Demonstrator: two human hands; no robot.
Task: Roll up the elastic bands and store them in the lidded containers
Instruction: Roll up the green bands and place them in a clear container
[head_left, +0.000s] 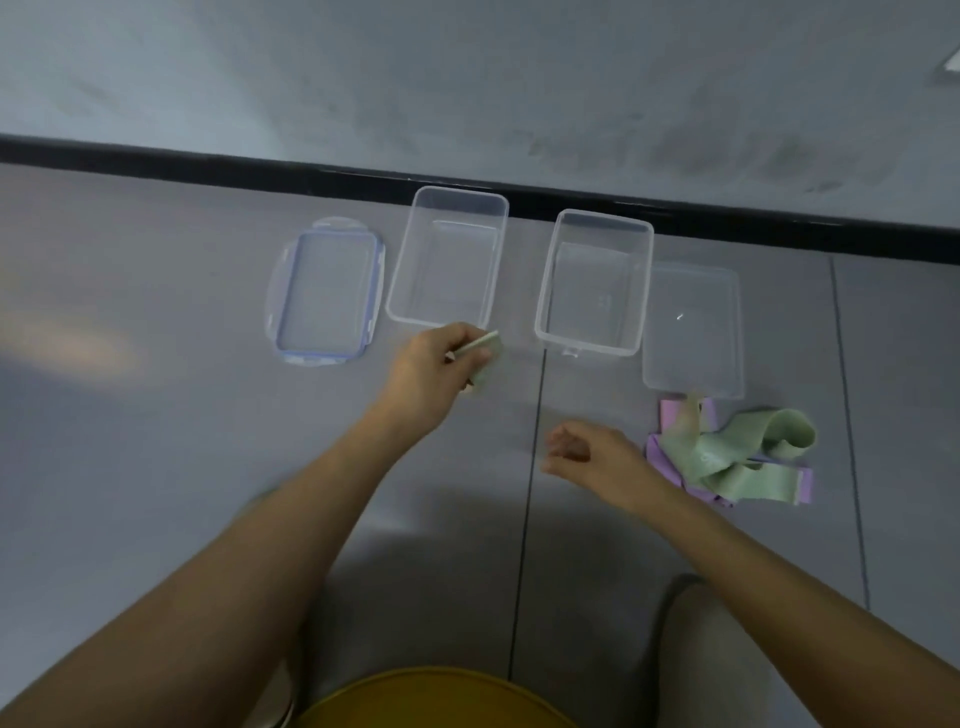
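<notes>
On the grey tiled floor (156, 426), close to a black skirting strip (208, 161) at the foot of a pale wall, stands a clear rectangular plastic container with a small tab on its near rim (546, 291), open and with nothing inside. Just to its right, flat on the floor and almost touching it, lies a plain clear rectangular plastic lid (693, 332). To the left of the tabbed container, apart from it across a floor seam, stands a second clear rectangular plastic container (401, 270), likewise open with nothing in it, and further left again, beside that one, lies a clear lid with a blue seal and side clips (324, 296). The left hand (431, 369) is near the tabbed container's near-left corner, just in front of the second container's near rim, with its fingers and thumb curled round a rolled-up pale green elastic band (485, 353); the roll is held clear of both containers and is in neither. The right hand (592, 457) hangs in front of the tabbed container, nearer the person, fingers loosely curled and holding nothing. To the near right of the tabbed container, just in front of the plain lid, a loose heap of unrolled bands lies on the floor: pale green elastic bands (748, 452) draped over purple elastic bands (804, 480), just beside the right wrist.
</notes>
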